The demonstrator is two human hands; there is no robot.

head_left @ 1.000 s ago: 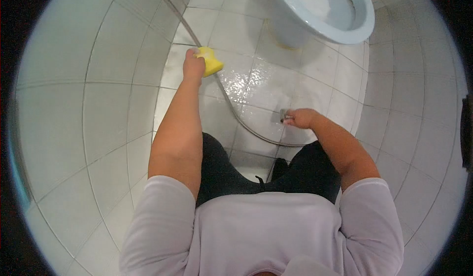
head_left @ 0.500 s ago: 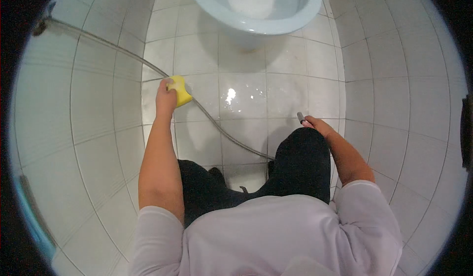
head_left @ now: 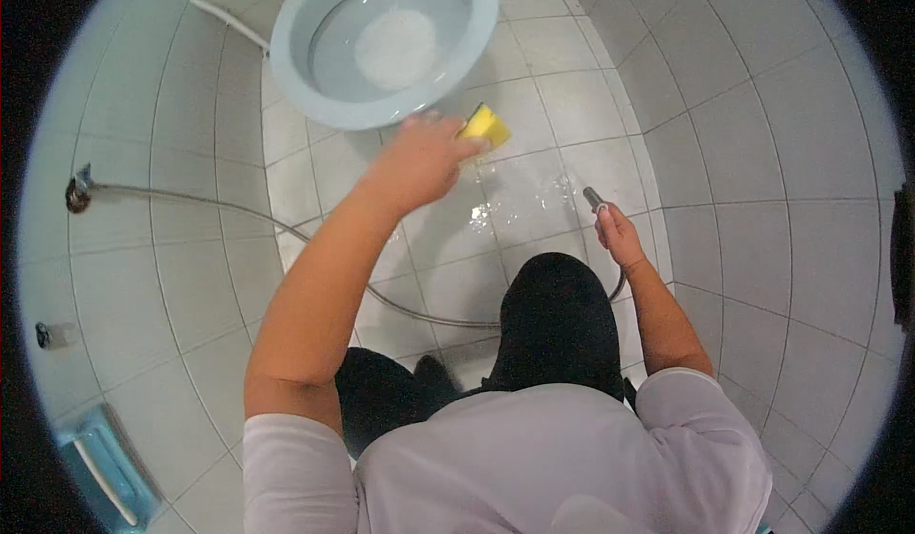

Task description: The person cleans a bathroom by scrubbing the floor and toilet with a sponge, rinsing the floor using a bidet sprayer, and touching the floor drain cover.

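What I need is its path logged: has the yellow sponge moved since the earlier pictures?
Yes: the yellow sponge has moved rightward and closer to the toilet, from left of its middle to right of it.

My sponge [head_left: 487, 128]: foam-like, matt. Sprayer [head_left: 593, 198]: smooth, metal-looking, slight sheen. Hose [head_left: 210, 201]: flexible metal look, satin. Toilet bowl [head_left: 480, 43]: glazed ceramic, smooth, glossy. Floor tiles [head_left: 519, 196]: smooth, wet gloss in patches. Wall tiles [head_left: 701, 153]: smooth, soft sheen. My shirt [head_left: 515, 458], trousers [head_left: 558, 320]: matt cloth. Wall-mounted holder [head_left: 121, 453]: glossy; can't tell ceramic from plastic.
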